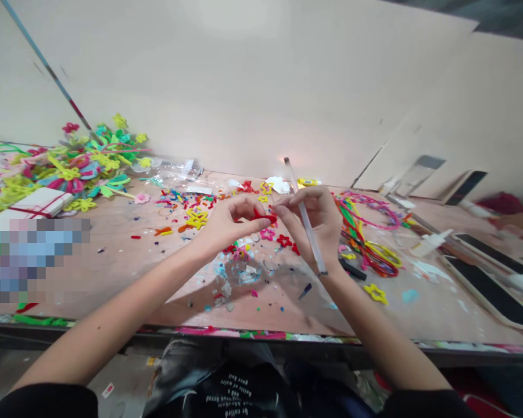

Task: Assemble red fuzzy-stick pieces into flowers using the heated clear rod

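While the left hand [226, 217] pinches a small red fuzzy piece [265, 217] between thumb and fingers, I see it raised above the pinkish-brown tabletop [126, 284], probably to clear the scattered scraps. The right hand [326, 226] has its fingertips just beside the piece; whether they grip it, I cannot tell. A slim, translucent whitish stick [310, 232] slants through that hand's grasp, seemingly tucked there to leave thumb and forefinger usable.
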